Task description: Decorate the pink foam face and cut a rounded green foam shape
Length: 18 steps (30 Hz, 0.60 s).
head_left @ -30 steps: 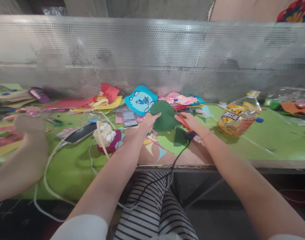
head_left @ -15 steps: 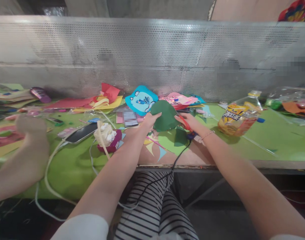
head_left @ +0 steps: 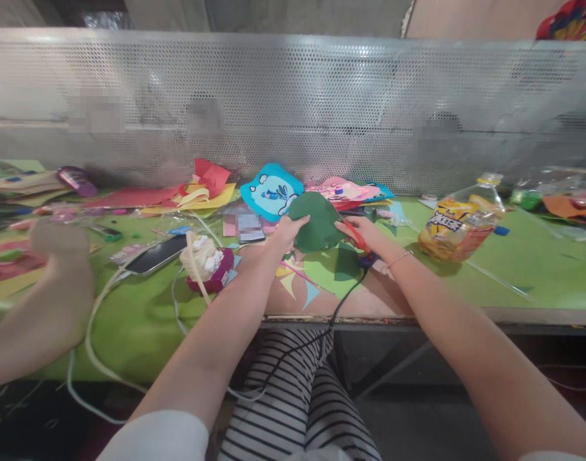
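Note:
A rounded sheet of dark green paper is pinched at its left edge by my left hand, thumb on top. My right hand grips red-handled scissors at the paper's right edge; the blades are mostly hidden, so I cannot tell how far apart they are. Beneath lie a light green sheet and a dark green scrap. Yellow and pale blue paper scraps are scattered below my hands. Behind the green paper rest a blue cloud-shaped cutout with a drawing and a pink cutout.
A tea bottle stands on the right. Left of my arm are a power strip with plugs and cables, and a phone. Another person's arm rests at far left. A perforated metal panel borders the table's back.
Almost nothing differs. Both hands keep their hold on the green paper and the scissors, and the paper sits very slightly higher in view.

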Tool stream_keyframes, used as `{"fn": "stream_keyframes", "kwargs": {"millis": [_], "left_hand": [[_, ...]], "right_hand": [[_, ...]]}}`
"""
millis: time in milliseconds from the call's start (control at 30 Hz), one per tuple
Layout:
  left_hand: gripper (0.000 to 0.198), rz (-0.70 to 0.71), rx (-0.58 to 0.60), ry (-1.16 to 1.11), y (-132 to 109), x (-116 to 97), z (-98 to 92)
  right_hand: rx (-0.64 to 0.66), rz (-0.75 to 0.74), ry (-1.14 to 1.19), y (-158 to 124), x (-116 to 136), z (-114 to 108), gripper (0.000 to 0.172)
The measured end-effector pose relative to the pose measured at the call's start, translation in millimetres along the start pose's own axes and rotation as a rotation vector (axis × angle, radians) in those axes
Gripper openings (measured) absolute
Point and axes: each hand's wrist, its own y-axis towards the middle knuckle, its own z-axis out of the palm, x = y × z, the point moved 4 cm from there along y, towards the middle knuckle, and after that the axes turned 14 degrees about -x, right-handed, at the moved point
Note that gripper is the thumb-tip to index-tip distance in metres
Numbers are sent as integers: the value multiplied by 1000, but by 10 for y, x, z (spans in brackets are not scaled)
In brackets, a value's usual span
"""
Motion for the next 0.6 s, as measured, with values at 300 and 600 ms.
{"fn": "stream_keyframes", "kwargs": {"millis": [300, 600], "left_hand": [[36, 15, -3, -6, 53, 29, -13], [40, 14, 0, -11, 30, 21, -7]], "right_hand": [[-6, -22, -2, 22, -14, -33, 45], [-58, 93, 86, 47, -72, -26, 43]]}}
